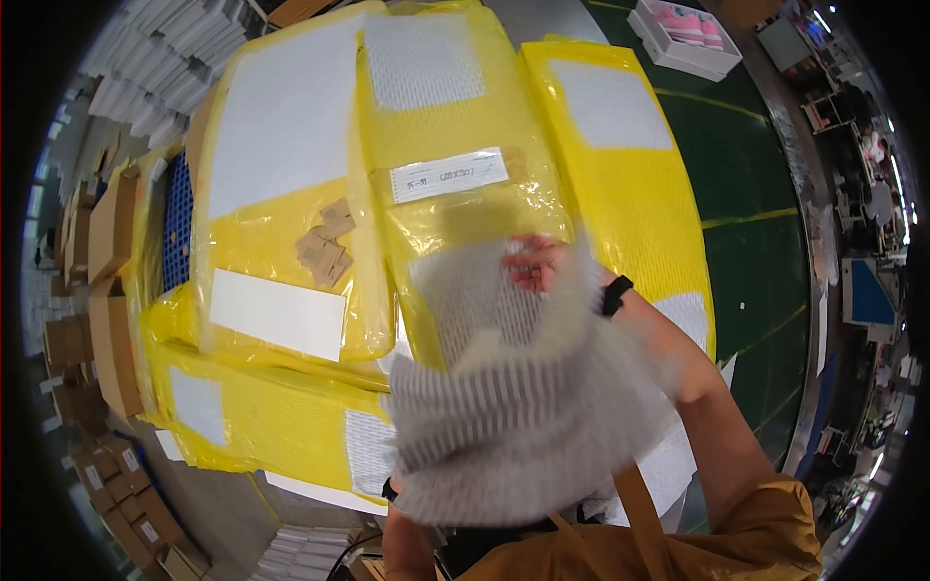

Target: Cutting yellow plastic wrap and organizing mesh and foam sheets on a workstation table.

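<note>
A thin whitish sheet of wrapping material with grey stripes, smeared by motion, billows in front of me between my forearms. My right hand, a black band at its wrist, is by the sheet's upper edge; its fingers point left, slightly bent and apart, while the sheet partly covers the palm. The sheet hides the fingers of my left hand; only that forearm and a dark wristband show below. Under my right hand lies a yellow plastic-wrapped bundle with pale mesh-like panels and a white paper label.
More yellow-wrapped packs lie side by side. Brown cardboard pieces and a blank white card rest on the left one. A white box with pink shoes is at the far right. Cardboard boxes stand left; white stacks behind.
</note>
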Available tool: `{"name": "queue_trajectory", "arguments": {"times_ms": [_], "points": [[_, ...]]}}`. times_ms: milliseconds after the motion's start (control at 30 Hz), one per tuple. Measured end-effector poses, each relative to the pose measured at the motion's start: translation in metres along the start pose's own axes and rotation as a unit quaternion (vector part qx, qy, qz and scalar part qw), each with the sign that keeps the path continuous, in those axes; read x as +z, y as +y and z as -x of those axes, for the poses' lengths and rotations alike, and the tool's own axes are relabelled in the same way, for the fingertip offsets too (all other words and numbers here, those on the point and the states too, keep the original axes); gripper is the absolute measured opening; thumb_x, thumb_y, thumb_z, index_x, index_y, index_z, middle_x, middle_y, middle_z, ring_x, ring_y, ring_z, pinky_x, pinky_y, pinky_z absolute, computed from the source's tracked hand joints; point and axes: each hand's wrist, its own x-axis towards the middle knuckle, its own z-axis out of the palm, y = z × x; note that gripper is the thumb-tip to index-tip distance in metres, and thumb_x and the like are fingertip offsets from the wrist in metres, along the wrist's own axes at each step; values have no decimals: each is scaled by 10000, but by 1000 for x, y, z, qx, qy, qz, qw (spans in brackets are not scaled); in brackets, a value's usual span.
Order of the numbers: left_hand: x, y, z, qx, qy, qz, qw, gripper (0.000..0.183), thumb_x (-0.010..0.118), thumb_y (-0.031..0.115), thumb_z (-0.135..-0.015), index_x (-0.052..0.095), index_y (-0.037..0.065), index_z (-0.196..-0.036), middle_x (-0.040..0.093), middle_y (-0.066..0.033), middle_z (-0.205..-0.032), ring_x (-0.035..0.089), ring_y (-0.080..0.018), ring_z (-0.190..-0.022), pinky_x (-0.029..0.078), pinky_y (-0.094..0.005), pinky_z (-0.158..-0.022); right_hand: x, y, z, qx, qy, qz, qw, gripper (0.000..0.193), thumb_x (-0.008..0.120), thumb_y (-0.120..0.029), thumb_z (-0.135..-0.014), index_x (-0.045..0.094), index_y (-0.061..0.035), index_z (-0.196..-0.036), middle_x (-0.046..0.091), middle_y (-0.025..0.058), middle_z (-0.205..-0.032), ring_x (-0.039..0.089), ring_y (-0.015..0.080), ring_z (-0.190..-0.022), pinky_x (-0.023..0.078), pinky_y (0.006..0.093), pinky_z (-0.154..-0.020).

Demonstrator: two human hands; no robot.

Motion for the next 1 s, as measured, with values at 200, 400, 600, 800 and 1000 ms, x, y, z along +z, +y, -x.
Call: {"name": "queue_trajectory", "arguments": {"times_ms": [200,400,600,800,1000], "points": [[82,35,-72,102,-119,-372,915,431,674,-42,-825,628,-20,-1253,656,-70,-1230,604,-203,-1117,467,-323,-971,10,-17,2,-144,-153,-49,976,709,626,-38,-935,298,-184,-1546,433,102,-1478,527,241,-1250,426,364,-1069],[73,31,-92,2,-10,-313,950,357,631,-10,-862,630,-35,-1218,686,-68,-1082,628,-185,-975,483,-310,-884,27,-54,31,-170,-79,294,937,772,635,-170,-956,193,-121,-1587,286,93,-1607,299,183,-1455,265,342,-1175],[96,35,-102,54,-22,-374,926,335,677,12,-847,640,-35,-1177,678,-63,-1055,617,-154,-895,503,-289,-811,31,-59,45,-194,-58,523,828,743,594,-305,-984,204,-95,-1580,289,110,-1604,239,208,-1482,189,341,-1194],[94,34,-126,28,-26,-438,898,318,686,48,-841,653,-38,-1145,684,-55,-999,616,-140,-851,510,-293,-763,28,-65,41,-211,-52,557,802,736,500,-405,-1006,168,-98,-1588,276,145,-1601,272,234,-1469,207,341,-1189],[87,35,-138,21,-20,-389,921,317,696,74,-855,650,-39,-1148,684,-22,-937,589,-98,-828,490,-277,-751,76,-65,51,-107,-19,684,722,814,579,-339,-953,136,-81,-1585,437,259,-1454,462,337,-1330,360,368,-1091]]}}
